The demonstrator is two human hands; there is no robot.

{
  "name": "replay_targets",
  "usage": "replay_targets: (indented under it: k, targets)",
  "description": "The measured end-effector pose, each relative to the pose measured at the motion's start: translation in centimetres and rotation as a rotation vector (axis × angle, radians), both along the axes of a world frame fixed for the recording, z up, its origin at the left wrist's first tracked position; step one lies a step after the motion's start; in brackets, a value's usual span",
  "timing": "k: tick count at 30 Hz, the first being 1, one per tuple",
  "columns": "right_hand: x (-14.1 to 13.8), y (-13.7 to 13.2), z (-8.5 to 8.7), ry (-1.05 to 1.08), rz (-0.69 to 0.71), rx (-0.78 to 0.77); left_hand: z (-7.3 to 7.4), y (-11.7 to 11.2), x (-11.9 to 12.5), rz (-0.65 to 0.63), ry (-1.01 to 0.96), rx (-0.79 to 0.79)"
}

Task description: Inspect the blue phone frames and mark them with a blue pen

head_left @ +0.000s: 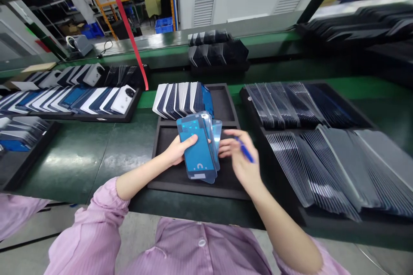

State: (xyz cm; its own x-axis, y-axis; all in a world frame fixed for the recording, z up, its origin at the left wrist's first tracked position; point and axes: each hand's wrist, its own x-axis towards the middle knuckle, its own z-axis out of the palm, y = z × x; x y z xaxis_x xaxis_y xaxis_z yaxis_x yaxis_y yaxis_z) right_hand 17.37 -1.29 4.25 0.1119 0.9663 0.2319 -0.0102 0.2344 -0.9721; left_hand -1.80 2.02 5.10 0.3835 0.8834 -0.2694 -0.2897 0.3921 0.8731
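Pink sleeve (97, 227) bent, left hand (176, 150) fingers grasping blue panels (198, 150); right hand (240, 159) pinching pen (245, 151).

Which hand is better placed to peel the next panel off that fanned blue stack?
Probably the right hand. Its fingertips are at the stack's right edge, though it also holds a blue pen. The left hand is busy gripping the stack over the black tray.
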Motion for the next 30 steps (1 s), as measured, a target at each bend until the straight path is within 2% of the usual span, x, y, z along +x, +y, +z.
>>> replay_targets:
  k: [2,3,4,6,8,10,12,15,18,30]
  targets:
    - [0.6,0.1,0.3,0.060,-0.204,0.137,-0.2,0.0,0.1,0.052,0.021,0.019]
    - [0.8,0.0,0.5,0.114,-0.233,0.195,-0.4,0.1,0.1,0.068,0.027,0.027]
    - [0.7,-0.2,0.6,0.170,-0.188,0.223,-0.5,0.1,0.2,0.082,0.031,0.034]
    - [0.3,-0.7,0.8,0.238,0.075,0.173,-0.7,0.1,0.2,0.112,0.040,0.055]
    - [-0.6,-1.3,0.8,0.160,0.342,0.048,-0.8,0.2,0.2,0.141,0.047,0.075]
    - [-1.4,-1.8,0.9,-0.016,0.439,-0.028,-0.8,0.2,0.2,0.162,0.053,0.088]
    - [-2.1,-2.1,0.9,-0.166,0.418,-0.053,-0.8,0.3,0.2,0.167,0.059,0.093]
    - [-2.5,-2.1,0.8,-0.265,0.337,-0.053,-0.8,0.3,0.2,0.172,0.066,0.097]
    - [-2.6,-2.0,0.6,-0.304,0.292,-0.013,-0.8,0.4,0.3,0.185,0.067,0.098]
    - [-2.9,-2.0,0.7,-0.371,0.310,0.062,-0.9,0.4,0.2,0.193,0.076,0.114]
